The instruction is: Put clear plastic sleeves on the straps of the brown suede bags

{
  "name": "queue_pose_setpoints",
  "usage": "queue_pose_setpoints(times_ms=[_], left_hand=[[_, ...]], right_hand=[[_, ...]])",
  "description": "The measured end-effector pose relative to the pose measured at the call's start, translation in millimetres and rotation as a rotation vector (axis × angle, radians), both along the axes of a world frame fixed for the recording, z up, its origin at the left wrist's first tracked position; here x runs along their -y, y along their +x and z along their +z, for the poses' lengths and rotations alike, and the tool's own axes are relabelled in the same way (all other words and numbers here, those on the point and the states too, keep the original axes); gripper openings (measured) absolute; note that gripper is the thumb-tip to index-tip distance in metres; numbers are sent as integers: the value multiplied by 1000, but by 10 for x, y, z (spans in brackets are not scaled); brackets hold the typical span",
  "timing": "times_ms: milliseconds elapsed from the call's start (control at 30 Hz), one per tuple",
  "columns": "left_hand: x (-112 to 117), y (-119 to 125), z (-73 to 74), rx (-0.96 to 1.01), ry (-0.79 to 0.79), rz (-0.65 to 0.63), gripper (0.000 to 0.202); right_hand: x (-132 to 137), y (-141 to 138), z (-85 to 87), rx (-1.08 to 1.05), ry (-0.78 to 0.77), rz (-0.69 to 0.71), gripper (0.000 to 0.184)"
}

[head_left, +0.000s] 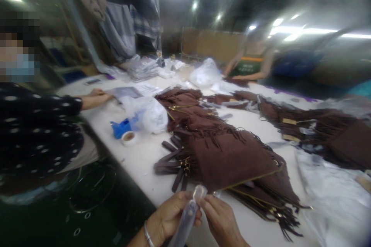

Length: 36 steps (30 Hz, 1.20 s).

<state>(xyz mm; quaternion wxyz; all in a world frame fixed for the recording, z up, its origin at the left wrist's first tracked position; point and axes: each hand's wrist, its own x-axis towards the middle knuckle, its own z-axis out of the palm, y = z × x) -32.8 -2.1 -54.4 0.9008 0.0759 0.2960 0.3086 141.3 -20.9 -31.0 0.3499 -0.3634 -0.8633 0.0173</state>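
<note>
My left hand [171, 213] and my right hand [219, 216] meet at the table's near edge, fingers closed around a strip of clear plastic wrap [185, 222]. The strip runs down past my left palm, and its looped upper end stands above my fingertips. Just beyond my hands lies a stack of brown fringed bags [232, 158] with gold zips. Dark straps [169, 164] with gold clips stick out from the stack's left side. Small details between my fingertips are blurred.
A blue tape dispenser [121, 128], a tape roll [128, 138] and a white plastic bundle [155, 115] sit left. More brown bags [313, 123] and clear plastic [333, 197] lie right. One co-worker in dotted sleeves [43, 104] handles a sheet; another person [247, 63] is across the table.
</note>
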Motion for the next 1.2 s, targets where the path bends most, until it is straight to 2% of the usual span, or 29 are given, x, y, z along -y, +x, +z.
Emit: queue_pose_setpoints(times_ms=[133, 233, 400, 467, 600, 733, 833, 933, 1067, 1200], left_hand=[[-38, -61, 90, -129, 78, -35, 19], [-15, -101, 178, -157, 83, 26, 11], [57, -125, 310, -224, 217, 46, 19], [58, -125, 348, -294, 283, 21, 18], [22, -142, 389, -364, 293, -41, 19], [-12, -183, 352, -260, 262, -123, 20], [-32, -193, 273, -197, 202, -183, 24], [-45, -158, 196, -149, 164, -202, 22], [-37, -73, 143, -157, 133, -190, 16], [-21, 2, 122, -253, 121, -113, 11]], right_hand=[[13, -5, 26, 58, -98, 4, 23], [27, -8, 26, 90, -115, 0, 24], [42, -8, 22, 152, -122, -13, 24], [45, -5, 20, 203, -73, -17, 29], [102, 19, -30, 228, -41, -11, 47], [270, 95, -163, 49, -108, -127, 53], [419, 200, -255, -67, -147, -252, 49], [542, 320, -314, -177, -189, -300, 45], [666, 437, -417, -326, -269, -359, 44], [740, 474, -520, -395, -317, -366, 44]])
